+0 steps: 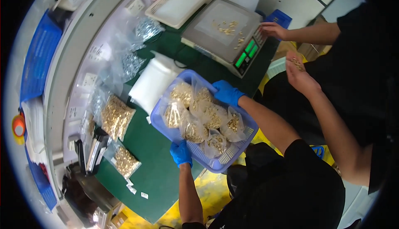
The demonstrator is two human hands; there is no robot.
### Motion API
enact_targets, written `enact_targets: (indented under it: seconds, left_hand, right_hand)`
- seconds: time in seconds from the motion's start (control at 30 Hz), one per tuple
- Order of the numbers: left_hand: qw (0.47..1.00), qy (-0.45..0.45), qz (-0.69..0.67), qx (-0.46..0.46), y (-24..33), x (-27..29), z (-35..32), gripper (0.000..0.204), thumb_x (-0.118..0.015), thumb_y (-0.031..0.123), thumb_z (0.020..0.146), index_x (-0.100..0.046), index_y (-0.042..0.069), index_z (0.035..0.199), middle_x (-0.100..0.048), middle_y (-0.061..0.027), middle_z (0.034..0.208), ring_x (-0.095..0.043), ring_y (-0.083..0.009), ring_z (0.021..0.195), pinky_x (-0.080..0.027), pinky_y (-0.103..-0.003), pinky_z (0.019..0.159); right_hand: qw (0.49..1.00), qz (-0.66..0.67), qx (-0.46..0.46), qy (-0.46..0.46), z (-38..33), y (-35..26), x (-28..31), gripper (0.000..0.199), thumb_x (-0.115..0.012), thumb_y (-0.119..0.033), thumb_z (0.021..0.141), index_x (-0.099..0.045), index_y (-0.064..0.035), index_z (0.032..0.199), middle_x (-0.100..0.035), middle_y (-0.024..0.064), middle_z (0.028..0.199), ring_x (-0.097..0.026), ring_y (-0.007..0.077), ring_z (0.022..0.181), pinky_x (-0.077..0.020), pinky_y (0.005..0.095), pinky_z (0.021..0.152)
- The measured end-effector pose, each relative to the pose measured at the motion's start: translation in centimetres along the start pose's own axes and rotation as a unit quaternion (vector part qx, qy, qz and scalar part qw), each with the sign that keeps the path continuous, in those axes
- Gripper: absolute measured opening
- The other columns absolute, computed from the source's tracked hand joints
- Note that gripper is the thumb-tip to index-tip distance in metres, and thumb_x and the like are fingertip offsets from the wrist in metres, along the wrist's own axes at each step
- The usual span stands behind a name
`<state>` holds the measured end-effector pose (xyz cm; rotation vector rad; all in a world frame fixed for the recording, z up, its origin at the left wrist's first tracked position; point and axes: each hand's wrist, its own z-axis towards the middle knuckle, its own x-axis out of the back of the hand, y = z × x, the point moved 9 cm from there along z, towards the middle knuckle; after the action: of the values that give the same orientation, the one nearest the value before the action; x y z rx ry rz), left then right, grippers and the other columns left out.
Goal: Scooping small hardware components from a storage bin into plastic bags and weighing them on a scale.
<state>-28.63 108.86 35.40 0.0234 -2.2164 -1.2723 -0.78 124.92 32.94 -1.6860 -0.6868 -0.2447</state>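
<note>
Both my hands wear blue gloves and hold a blue-violet plastic basket point(231, 157) by opposite rims. My left hand point(181, 153) is closed on the near left rim, and my right hand point(227, 93) grips the upper right rim. The thumbs and some fingers are hidden by the basket. Inside lie several clear plastic bags point(213, 116) filled with small gold-coloured metal parts. The basket is tilted in view and overlaps the front edge of the green table point(145, 175). Beside its far left side rests a white packet point(154, 80).
A co-worker's hand point(275, 30) touches the weighing scale point(203, 25), which bears loose gold parts; their other hand point(297, 73) holds more. A white tray point(178, 4) stands behind. Bags of gold parts point(117, 116), bags of silvery parts point(132, 65) and a stapler-like black tool point(97, 148) lie left.
</note>
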Motion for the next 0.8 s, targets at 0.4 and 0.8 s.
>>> enact_targets:
  seconds: [0.4, 0.8]
  left_hand:
    - [1.000, 0.008, -0.020, -0.004, -3.3, 1.0, 1.9, 0.024, -0.057, 0.022, 0.080, -0.057, -0.003, 0.080, -0.059, -0.0097, 0.070, -0.050, -0.0156, 0.059, -0.042, -0.032, 0.056]
    - [0.986, 0.042, 0.019, 0.162, -29.7, 11.7, -20.7, 0.046, -0.050, 0.043, 0.083, -0.057, -0.002, 0.079, -0.060, -0.0221, 0.077, -0.058, -0.0346, 0.074, -0.043, -0.040, 0.068]
  right_hand:
    - [1.000, -0.001, 0.010, 0.009, 3.0, -2.4, 0.1, 0.018, -0.057, -0.014, 0.066, -0.059, -0.0031, 0.080, -0.059, 0.0170, 0.075, -0.056, 0.0252, 0.068, -0.0440, 0.0336, 0.064]
    - [0.910, 0.242, 0.151, 0.302, -17.6, -5.8, 5.1, 0.017, -0.060, -0.007, 0.081, -0.054, -0.0032, 0.097, -0.051, -0.0031, 0.080, -0.048, 0.0086, 0.069, -0.0444, 0.0230, 0.068]
